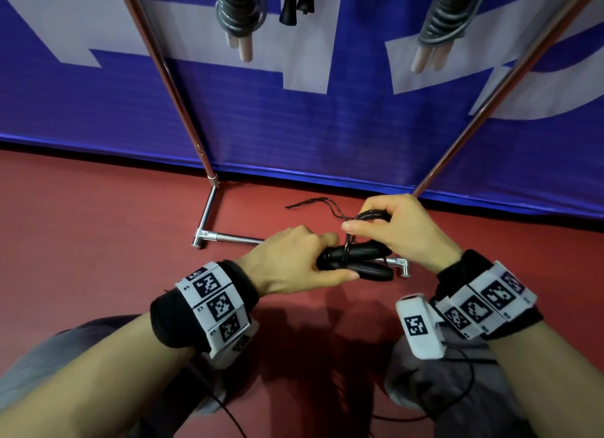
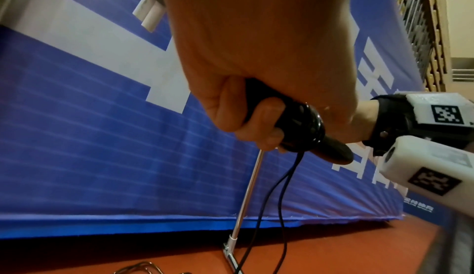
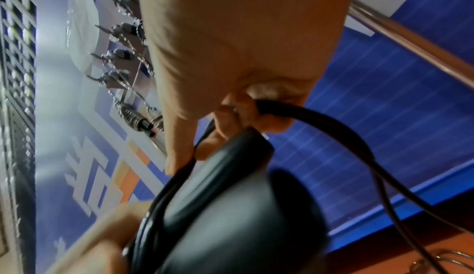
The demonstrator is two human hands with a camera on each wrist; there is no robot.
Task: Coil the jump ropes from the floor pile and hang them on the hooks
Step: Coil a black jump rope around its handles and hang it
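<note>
three coiled ropes [image 1: 240,13] already hang on the rack [image 1: 163,78]. left hand [image 1: 294,264] clamps the black handles [image 1: 356,263]; right hand [image 1: 402,228] pinches the cord [image 1: 372,214], winding unfinished, its tail [image 1: 313,204] lying on the floor [image 1: 98,225].

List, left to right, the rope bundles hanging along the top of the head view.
Grey coiled rope with pale handles → black rope bundle → second grey coiled rope with pale handles.

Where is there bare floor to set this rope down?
Bare red floor lies left of the rack's chrome foot. Inside the rack base it is crowded: loose black cord trails there, and both hands work the black handles.
</note>
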